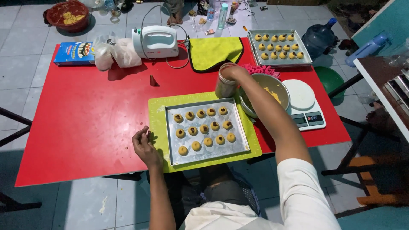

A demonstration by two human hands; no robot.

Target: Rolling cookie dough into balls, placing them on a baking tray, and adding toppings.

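My right hand (235,71) reaches over the red table (85,123) and grips the top of a tall metal canister (225,85) standing just behind a metal baking tray (240,145). The tray lies on a green mat (156,119) and carries several small round dough balls (204,127), some with dark tops. My left hand (144,145) rests at the mat's left edge with fingers loosely curled, holding nothing that I can see. A metal bowl of yellow dough (266,83) stands right of the canister, under my right forearm.
A second tray of dough balls (278,47) sits at the back right, a white kitchen scale (304,106) beside the bowl. A hand mixer (155,41), white bag (113,53), blue box (74,53) and yellow-green cloth (213,51) line the far edge. A red basin (68,15) is on the floor.
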